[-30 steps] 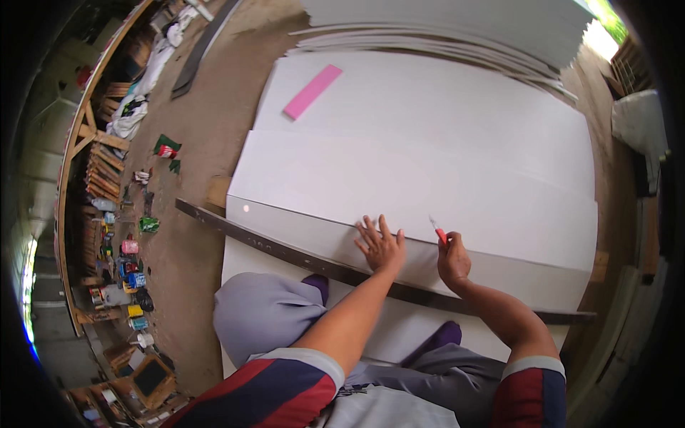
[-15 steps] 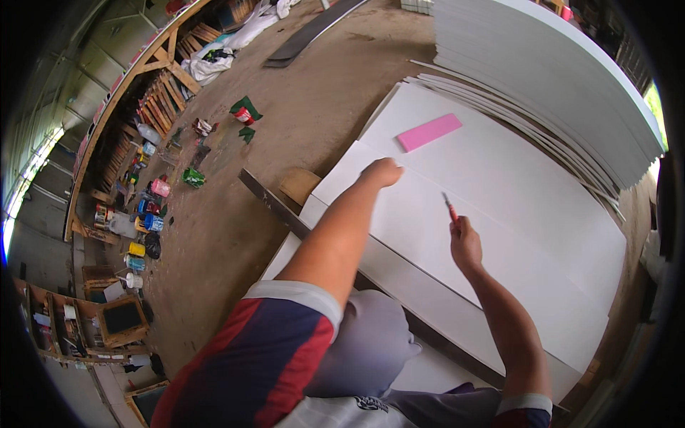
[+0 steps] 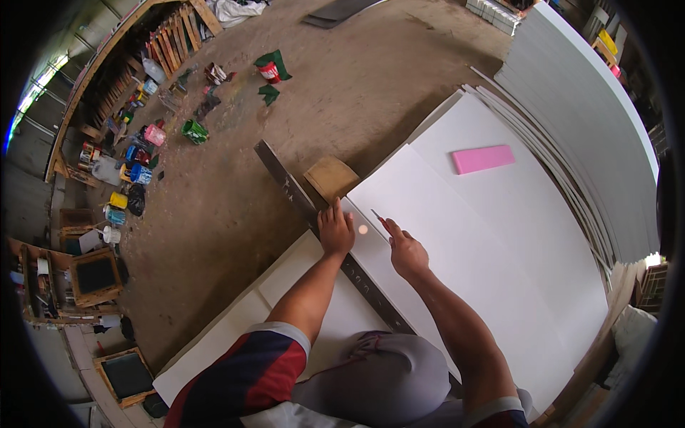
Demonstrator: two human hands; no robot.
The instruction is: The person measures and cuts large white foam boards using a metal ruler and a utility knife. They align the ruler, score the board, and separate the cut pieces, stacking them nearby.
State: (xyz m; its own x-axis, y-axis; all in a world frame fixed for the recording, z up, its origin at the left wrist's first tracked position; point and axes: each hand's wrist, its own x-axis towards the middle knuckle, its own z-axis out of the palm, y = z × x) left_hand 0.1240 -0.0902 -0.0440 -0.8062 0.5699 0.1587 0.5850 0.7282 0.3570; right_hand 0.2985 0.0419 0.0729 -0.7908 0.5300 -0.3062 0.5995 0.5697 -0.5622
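Note:
My left hand [image 3: 335, 230] lies flat, fingers stretched out, at the left edge of a large white sheet [image 3: 492, 250], where it meets a long dark straight bar [image 3: 287, 184]. Between my right hand's [image 3: 408, 254] closed fingers is a knife with a red handle [image 3: 384, 225], its thin blade pointing toward the sheet's far left corner. The blade is just above or on the sheet; I cannot tell which. A small pale round spot [image 3: 363, 230] shows between the hands. Farther off on the sheet rests a pink rectangular block [image 3: 483, 159].
Another white sheet [image 3: 285, 285] lies left of the bar. A brown board piece [image 3: 331, 177] sits beyond my left hand. Thin white strips [image 3: 542, 157] and tall grey sheets [image 3: 585, 121] stand on the right. Paint cans [image 3: 140, 174] and wooden frames [image 3: 94, 277] line the left floor.
My left hand has come back from over the sheet to its left edge and opened out flat. My right hand has moved left with the knife, closer to it. The view has shifted.

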